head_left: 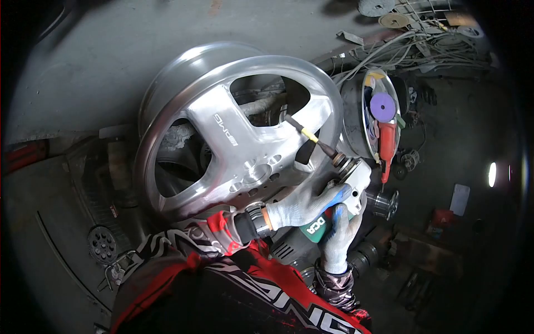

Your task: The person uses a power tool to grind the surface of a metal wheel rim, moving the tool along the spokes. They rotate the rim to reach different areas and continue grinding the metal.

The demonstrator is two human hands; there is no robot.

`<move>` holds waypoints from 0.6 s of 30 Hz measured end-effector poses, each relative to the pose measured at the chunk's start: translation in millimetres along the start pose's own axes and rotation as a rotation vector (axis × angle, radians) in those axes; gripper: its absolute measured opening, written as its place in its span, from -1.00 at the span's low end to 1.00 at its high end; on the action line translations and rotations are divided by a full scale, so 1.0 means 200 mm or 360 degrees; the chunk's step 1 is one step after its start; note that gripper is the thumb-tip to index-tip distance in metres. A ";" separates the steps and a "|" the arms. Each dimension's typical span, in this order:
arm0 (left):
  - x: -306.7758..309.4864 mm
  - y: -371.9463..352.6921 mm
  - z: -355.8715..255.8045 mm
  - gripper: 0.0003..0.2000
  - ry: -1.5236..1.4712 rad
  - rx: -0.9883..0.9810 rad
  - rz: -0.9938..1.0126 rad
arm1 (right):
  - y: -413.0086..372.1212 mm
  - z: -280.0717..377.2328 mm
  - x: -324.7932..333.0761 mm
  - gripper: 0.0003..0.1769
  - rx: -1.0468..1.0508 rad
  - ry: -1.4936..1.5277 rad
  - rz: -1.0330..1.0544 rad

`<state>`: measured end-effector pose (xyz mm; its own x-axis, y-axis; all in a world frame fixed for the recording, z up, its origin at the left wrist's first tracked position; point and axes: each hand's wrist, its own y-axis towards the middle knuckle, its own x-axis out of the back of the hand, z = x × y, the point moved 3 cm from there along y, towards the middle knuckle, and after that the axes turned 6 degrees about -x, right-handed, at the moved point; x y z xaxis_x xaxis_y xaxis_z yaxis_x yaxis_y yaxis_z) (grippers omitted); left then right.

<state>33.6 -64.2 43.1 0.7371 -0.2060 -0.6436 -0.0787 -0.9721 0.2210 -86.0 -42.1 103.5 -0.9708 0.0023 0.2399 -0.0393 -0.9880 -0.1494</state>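
Observation:
A silver alloy wheel (pixel 214 133) with large openings between its spokes and raised lettering stands tilted in front of me. Both my gloved hands grip a green and white DCA angle grinder (pixel 315 227). My left hand (pixel 303 207) is wrapped round it near the white head, and my right hand (pixel 340 236) closes round it from the right, close beside the left. From the grinder's head a slim tapered attachment (pixel 308 134) with a yellow band points up and left. Its dark tip overlaps the spoke by the upper right opening.
To the right lies another wheel (pixel 356 119) on its side, holding a red power tool (pixel 386 142) with a purple disc (pixel 382 107). Tangled cables (pixel 406 47) run along the upper right. A round plate with holes (pixel 102 245) is at the lower left. A grey wall (pixel 111 67) rises behind.

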 end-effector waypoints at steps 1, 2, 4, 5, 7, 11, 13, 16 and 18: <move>0.00 0.00 0.00 -0.71 -0.0045 0.0010 -0.0071 | 0.01 0.00 0.00 -0.15 -0.0029 0.0028 0.0022; 0.00 0.00 0.01 -0.71 0.0168 -0.0258 -0.0048 | 0.01 0.00 0.00 -0.15 -0.0023 -0.0010 0.0029; 0.00 0.01 0.04 -0.69 0.0277 -0.0341 0.0022 | 0.01 0.01 0.00 -0.15 -0.0024 0.0017 0.0011; 0.00 0.02 0.03 -0.68 0.0384 -0.0424 0.0097 | 0.01 0.03 -0.01 -0.16 -0.0024 0.0044 -0.0011; 0.00 0.02 0.07 -0.54 0.0194 -0.0108 0.0216 | 0.01 0.03 -0.01 -0.16 -0.0002 0.0038 -0.0028; 0.00 -0.01 0.03 -0.68 0.0431 -0.0496 0.0038 | 0.00 0.01 -0.01 -0.14 -0.0039 0.0012 0.0008; 0.02 -0.02 0.02 -0.68 0.0077 -0.0158 -0.0030 | 0.00 0.00 -0.01 -0.13 -0.0064 -0.0002 0.0025; 0.03 -0.02 0.01 -0.54 0.0205 -0.0070 0.0057 | 0.01 0.01 -0.01 -0.12 -0.0023 0.0012 0.0070; 0.02 0.02 0.05 -0.54 0.0491 -0.0376 0.0115 | 0.04 0.01 0.01 -0.13 0.0013 -0.0027 0.0038</move>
<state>30.2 -70.1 34.2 0.9053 -0.1948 -0.3776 -0.0080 -0.8963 0.4433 -88.1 -50.8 104.1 -0.9672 -0.0238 0.2528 -0.0141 -0.9890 -0.1473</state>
